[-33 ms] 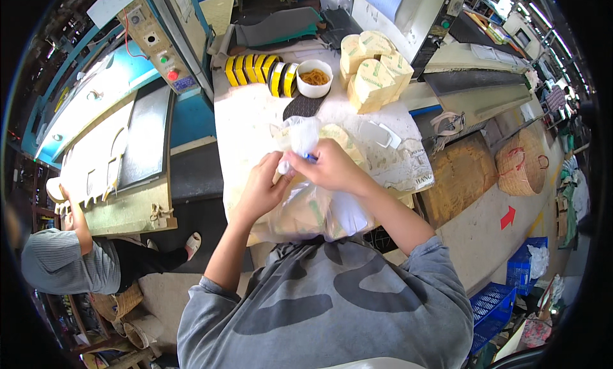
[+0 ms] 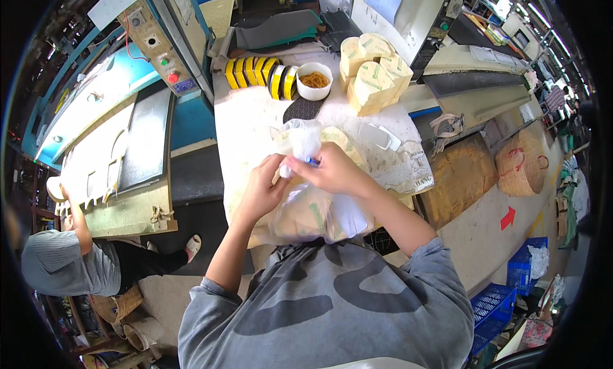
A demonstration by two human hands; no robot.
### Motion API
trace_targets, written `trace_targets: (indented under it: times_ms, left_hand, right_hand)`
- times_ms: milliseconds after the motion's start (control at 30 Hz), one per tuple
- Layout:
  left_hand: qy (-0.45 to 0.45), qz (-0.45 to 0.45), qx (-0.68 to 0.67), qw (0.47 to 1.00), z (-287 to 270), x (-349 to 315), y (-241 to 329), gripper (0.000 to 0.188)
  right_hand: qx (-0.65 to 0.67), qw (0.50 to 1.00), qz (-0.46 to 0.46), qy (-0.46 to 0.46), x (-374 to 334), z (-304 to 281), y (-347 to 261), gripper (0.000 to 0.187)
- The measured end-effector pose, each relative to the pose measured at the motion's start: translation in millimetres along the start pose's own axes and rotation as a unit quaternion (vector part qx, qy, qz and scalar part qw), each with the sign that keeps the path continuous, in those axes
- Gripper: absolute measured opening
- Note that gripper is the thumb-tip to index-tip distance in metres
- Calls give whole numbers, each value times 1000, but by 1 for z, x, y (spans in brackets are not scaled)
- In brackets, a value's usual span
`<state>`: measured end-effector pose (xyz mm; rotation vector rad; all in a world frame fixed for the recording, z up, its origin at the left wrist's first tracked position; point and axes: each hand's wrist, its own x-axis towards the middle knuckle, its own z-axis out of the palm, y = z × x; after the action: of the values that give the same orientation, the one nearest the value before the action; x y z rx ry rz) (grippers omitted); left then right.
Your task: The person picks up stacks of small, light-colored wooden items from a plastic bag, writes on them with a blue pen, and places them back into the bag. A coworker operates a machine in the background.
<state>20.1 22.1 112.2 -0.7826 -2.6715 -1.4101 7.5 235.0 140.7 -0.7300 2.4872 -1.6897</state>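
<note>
A clear plastic bag point(image 2: 297, 219) rests against my front at the near table edge, with cream pieces bearing green print showing through it. Its neck is gathered between my hands, and the crumpled top point(image 2: 304, 136) sticks up beyond them. My left hand point(image 2: 263, 185) is closed on the gathered neck from the left. From the right, my right hand point(image 2: 335, 171) pinches the same neck. A small blue object point(image 2: 312, 162) shows at the right fingers; its kind is unclear. Behind the bag top lie more cream pieces point(image 2: 338, 139), partly covered by my hands.
On the table point(image 2: 249, 123) stand yellow tape rolls point(image 2: 252, 71), a white bowl point(image 2: 313, 93) of rubber bands and stacked cream pieces point(image 2: 373, 81). Pale flat cards point(image 2: 378, 136) lie right. A co-worker point(image 2: 70, 260) stands at a left bench. Blue crates point(image 2: 491, 315) and a basket point(image 2: 522, 163) sit right.
The whole view has shifted very slightly. Both hands keep their hold on the bag neck.
</note>
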Motion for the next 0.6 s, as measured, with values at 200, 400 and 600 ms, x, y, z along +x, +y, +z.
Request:
trace_targets:
  times_ms: [200,400,600]
  left_hand:
    - [-85,-130,-302,941,1,13,-25,20]
    - [-59,-75,-432,897,7,5,-24,22]
    - [49,42,-124,990,11,9,-12,21]
  right_hand:
    - [-154,988,27,-17,-6,-16,-7,22]
    - [-251,967,27,-11,-3,-9,-33,25]
    - [-214,976,-11,-43,-15,-18,-22,29]
